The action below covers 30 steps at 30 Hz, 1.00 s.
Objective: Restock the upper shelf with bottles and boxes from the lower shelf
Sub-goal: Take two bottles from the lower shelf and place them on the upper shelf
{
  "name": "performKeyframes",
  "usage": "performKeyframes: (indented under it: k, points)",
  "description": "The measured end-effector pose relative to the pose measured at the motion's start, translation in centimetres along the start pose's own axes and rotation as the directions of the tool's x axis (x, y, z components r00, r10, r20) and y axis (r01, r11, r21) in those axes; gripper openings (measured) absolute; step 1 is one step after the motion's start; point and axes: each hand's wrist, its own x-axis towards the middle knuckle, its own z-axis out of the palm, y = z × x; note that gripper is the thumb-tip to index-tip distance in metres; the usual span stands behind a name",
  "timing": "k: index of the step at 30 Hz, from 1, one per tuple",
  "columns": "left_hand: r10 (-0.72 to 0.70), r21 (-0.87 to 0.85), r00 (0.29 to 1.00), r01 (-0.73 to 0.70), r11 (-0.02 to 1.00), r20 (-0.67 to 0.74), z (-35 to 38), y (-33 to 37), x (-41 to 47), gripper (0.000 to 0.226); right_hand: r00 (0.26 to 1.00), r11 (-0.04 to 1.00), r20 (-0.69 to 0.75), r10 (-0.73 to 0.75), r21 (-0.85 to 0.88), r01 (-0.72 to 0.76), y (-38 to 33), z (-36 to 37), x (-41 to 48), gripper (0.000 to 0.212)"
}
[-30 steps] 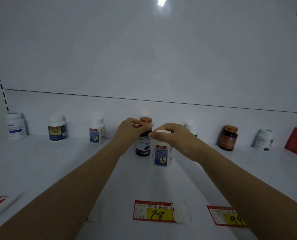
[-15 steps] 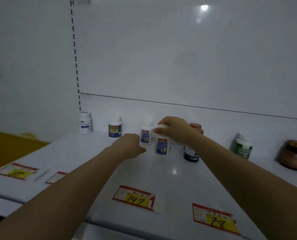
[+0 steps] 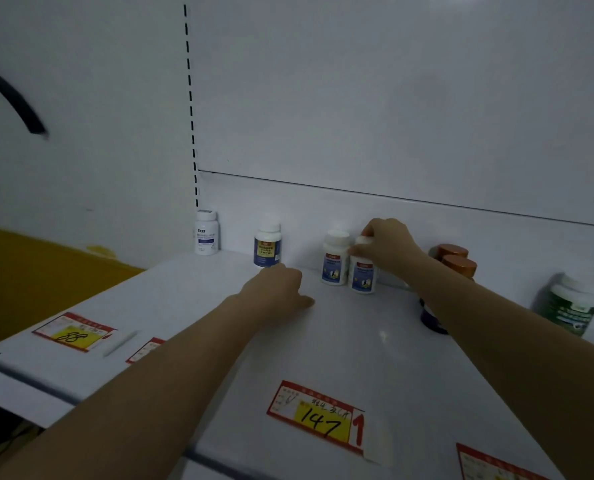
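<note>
At the back of the shelf [image 3: 191, 296]: white bottle [image 3: 363, 275], blue label, upright beside one twin [image 3: 335, 263]. Cap pinched by right grip [image 3: 389, 245]; left grip [image 3: 276, 289] rests loose, empty, on shelf. Two brown-capped bottles [image 3: 459, 263], one green bottle [image 3: 569, 306] nearby.

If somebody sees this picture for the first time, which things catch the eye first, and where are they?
The right hand grips the cap of a small white plastic bottle with a blue label, close beside a matching bottle near the white back wall. The left hand, holding nothing, is low over the white shelf, and near its front edge lies a red and yellow price tag marked 147.
</note>
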Motion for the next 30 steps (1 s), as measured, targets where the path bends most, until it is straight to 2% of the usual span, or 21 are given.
performKeyframes:
  k: [5, 13, 21, 27, 30]
  points:
    - [-0.019, 0.009, 1.000, 0.019, 1.000, 0.002, 0.1, 0.0, 0.3, 0.050, 0.998, 0.997, -0.053, 0.016, 0.078, -0.011, 0.0, 0.6, -0.2, 0.052]
    - [-0.010, 0.010, 1.000, 0.011, 1.000, -0.016, 0.0, 0.4, 0.0, 0.050, 0.993, 0.999, -0.116, 0.018, 0.053, -0.012, -0.1, 1.0, -0.7, 0.048]
    - [0.002, 0.026, 1.000, -0.002, 1.000, 0.005, -0.4, 0.8, -1.0, 0.051, 0.991, 0.995, -0.129, -0.015, -0.096, 0.003, -0.6, -0.1, -2.2, 0.052]
    - [0.048, 0.001, 0.999, -0.048, 0.999, -0.005, -1.5, 2.1, -3.0, 0.049, 0.997, 0.948, 0.065, 0.034, -0.318, -0.011, -1.9, -3.9, -7.0, 0.052]
    - [0.100, 0.006, 0.995, -0.100, 0.995, -0.021, -2.2, 3.4, -4.5, 0.048, 0.993, 0.931, 0.101, 0.065, -0.364, -0.024, -2.7, -5.5, -10.1, 0.047]
